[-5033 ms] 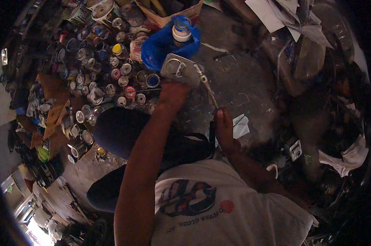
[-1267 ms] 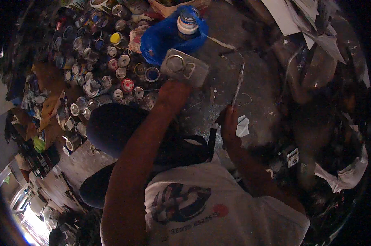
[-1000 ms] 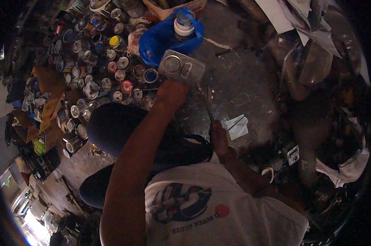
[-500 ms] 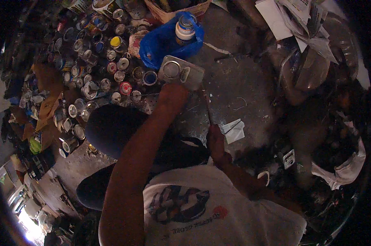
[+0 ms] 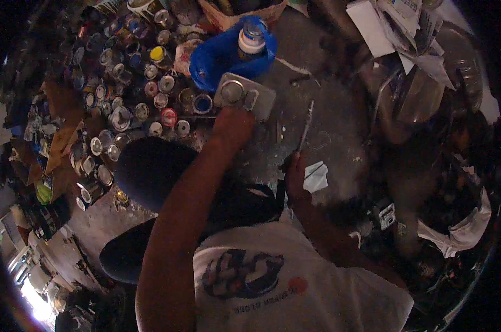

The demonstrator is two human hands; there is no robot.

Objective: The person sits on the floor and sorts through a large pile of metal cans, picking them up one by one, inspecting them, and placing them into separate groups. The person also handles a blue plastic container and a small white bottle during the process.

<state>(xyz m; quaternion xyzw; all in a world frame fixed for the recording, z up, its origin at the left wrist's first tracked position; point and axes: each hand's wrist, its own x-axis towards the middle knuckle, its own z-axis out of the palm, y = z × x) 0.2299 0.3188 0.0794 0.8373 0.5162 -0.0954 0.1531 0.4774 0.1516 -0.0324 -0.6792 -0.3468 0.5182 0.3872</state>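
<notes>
A flat-topped rectangular metal can point(image 5: 266, 104) with a round lid and a strap handle stands on the floor ahead of me. My left hand point(image 5: 234, 124) is closed on its near side; the fingers are partly hidden in the dim light. To the right, my right hand point(image 5: 295, 172) is closed around a long thin stick-like tool point(image 5: 307, 124), whose pale end points up and away from me. The tool is apart from the can, and its exact kind is too dark to make out. A folded white paper point(image 5: 317, 177) lies beside the right hand.
Many small paint cans point(image 5: 165, 84) crowd the floor at left. Past the metal can, a blue plastic bag point(image 5: 206, 69) holds a white-and-blue container point(image 5: 251, 41). Papers point(image 5: 372, 33) are piled at far right, and a white cloth point(image 5: 463, 232) lies at right.
The stick-like tool's tip has swung away from the can's right side and now points farther right. My left hand has stayed at the can's near side.
</notes>
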